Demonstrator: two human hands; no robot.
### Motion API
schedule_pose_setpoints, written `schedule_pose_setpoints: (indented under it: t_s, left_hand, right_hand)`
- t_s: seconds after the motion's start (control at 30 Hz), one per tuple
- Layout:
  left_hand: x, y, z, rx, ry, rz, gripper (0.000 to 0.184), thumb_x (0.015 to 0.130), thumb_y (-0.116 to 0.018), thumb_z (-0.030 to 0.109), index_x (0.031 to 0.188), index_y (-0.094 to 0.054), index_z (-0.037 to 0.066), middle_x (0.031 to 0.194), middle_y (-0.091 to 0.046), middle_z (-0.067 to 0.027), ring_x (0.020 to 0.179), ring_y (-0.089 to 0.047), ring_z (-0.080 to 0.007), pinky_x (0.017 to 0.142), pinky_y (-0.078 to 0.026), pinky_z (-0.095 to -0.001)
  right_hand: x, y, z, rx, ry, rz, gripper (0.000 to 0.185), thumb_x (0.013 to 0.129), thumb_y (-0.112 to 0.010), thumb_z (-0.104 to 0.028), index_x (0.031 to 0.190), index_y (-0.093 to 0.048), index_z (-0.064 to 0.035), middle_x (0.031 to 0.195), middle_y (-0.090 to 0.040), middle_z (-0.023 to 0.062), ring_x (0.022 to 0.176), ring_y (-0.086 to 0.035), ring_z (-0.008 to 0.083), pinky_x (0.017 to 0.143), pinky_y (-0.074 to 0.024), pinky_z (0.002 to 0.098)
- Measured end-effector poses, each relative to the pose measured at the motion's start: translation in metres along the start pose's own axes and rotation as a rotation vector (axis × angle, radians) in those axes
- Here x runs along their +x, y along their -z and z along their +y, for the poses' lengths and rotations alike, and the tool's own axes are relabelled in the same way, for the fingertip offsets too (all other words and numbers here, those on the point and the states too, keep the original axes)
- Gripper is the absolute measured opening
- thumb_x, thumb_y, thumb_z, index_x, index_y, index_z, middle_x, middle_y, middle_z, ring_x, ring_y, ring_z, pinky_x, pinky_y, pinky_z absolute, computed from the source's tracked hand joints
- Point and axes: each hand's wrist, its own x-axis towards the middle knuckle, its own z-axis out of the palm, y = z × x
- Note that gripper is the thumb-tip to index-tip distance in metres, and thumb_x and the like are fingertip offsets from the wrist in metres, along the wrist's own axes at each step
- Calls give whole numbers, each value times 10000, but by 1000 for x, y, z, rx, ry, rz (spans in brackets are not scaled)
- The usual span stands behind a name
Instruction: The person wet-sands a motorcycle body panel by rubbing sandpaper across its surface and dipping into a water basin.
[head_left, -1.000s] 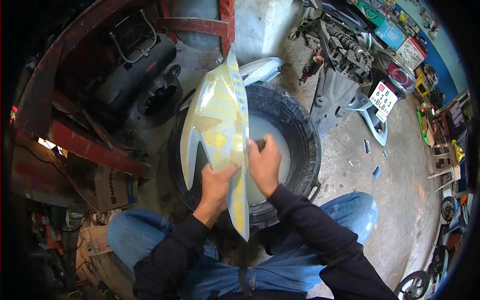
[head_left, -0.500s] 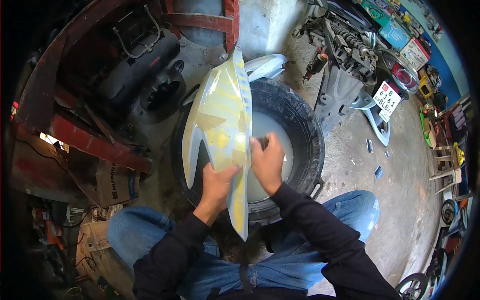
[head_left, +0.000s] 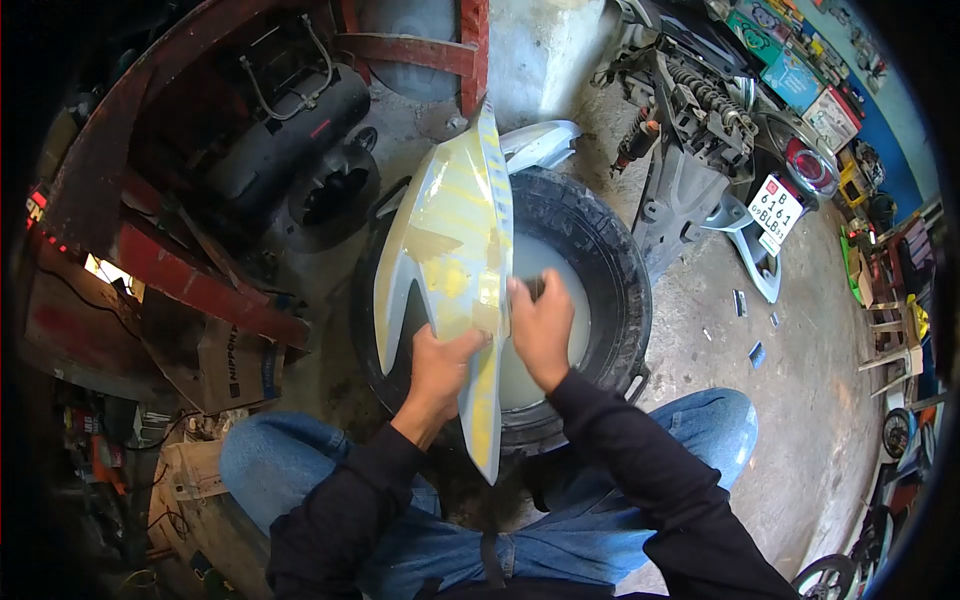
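A motorcycle body panel (head_left: 450,230), patchy yellow and grey with glossy wet-looking areas, is held lengthwise over a black rubber tub (head_left: 625,260). My left hand (head_left: 440,370) grips its lower part, the thumb lying across the surface. At the panel's right edge, my right hand (head_left: 543,330) is closed, thumb and fingers pinching a small dark piece (head_left: 527,288) that looks like sandpaper, mostly hidden by the fingers. Cloudy water (head_left: 535,385) fills the bottom of the tub beneath both hands.
Another pale panel (head_left: 540,143) rests behind the tub. A partly dismantled motorcycle (head_left: 690,150) with a licence plate (head_left: 774,208) stands to the right. On the left, a red metal frame (head_left: 200,285) surrounds a black tank (head_left: 300,130), with a cardboard box (head_left: 235,365) below.
The whole view has shifted slightly, with the surroundings a little lower and further right. Both hands keep nearly the same places on the panel, the right still at its edge.
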Motion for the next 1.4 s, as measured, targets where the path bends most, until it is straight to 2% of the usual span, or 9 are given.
schedule_pose_setpoints:
  t_s: [0.13, 0.63, 0.9, 0.97, 1.03, 1.07, 1.13, 1.23, 1.4]
  left_hand:
    - [3, -1, -11, 3, -33, 48, 281, 847, -702, 22, 1118, -701, -51, 1018, -739, -95, 868, -701, -175, 791, -556, -337]
    - [7, 3, -7, -1, -27, -11, 281, 855, -700, 22, 1125, -698, -56, 1019, -737, -90, 882, -702, -178, 812, -550, -341]
    - [14, 9, -1, -3, -67, -19, 287, 849, -709, 26, 1124, -692, -54, 1011, -736, -92, 861, -702, -177, 798, -557, -334]
    - [15, 11, 5, -11, -59, -32, 290, 845, -710, 26, 1123, -693, -52, 1011, -736, -93, 858, -702, -177, 796, -558, -332]
    - [13, 16, 15, -18, -54, -51, 293, 841, -711, 25, 1123, -694, -50, 1011, -736, -93, 855, -702, -177, 795, -560, -331]
    - [11, 18, 20, 10, -68, -81, 294, 838, -710, 23, 1123, -695, -46, 1009, -735, -93, 856, -701, -176, 799, -561, -330]
    - [14, 28, 25, 23, -96, -163, 310, 833, -714, 25, 1136, -693, -42, 1019, -735, -93, 862, -701, -176, 810, -566, -329]
    - [20, 42, 40, 86, -80, -263, 337, 839, -720, 33, 1166, -684, -42, 1056, -739, -97, 873, -702, -174, 827, -567, -329]
    - [34, 61, 65, 217, 30, -396, 460, 814, -858, 145, 1212, -701, -25, 1090, -749, -68, 953, -692, -147, 900, -536, -305]
  right_hand:
    - [23, -5, 0, 18, 77, 13, 276, 907, -721, -125, 829, -500, 21, 740, -589, 237, 702, -587, 439, 661, -440, 507]
    - [19, -8, -2, -1, 15, 19, 271, 918, -719, -138, 855, -522, 37, 783, -619, 256, 748, -615, 453, 689, -453, 512]
    - [21, -11, -3, 56, 32, 3, 281, 907, -742, -150, 832, -534, 23, 746, -615, 221, 708, -595, 433, 679, -461, 496]
    - [38, -12, -5, 20, 45, -12, 293, 905, -752, -161, 830, -538, 23, 720, -616, 196, 668, -603, 378, 662, -464, 484]
    - [42, -2, -22, 142, -64, -130, 299, 907, -767, -184, 843, -558, 20, 718, -639, 164, 661, -628, 294, 655, -482, 435]
    - [42, 0, -23, 141, -60, -128, 299, 907, -767, -184, 843, -558, 20, 718, -639, 164, 661, -628, 294, 655, -482, 435]
    - [40, 8, -24, 224, -37, -133, 293, 899, -790, -202, 853, -595, 11, 726, -670, 122, 654, -636, 191, 637, -493, 378]
    - [49, 25, -34, 312, -40, -203, 272, 890, -808, -204, 866, -632, 1, 750, -698, 92, 655, -628, 134, 628, -500, 336]
    - [51, 38, -34, 311, -13, -294, 167, 933, -774, -112, 925, -649, -3, 796, -668, 7, 654, -592, 54, 578, -481, 238]
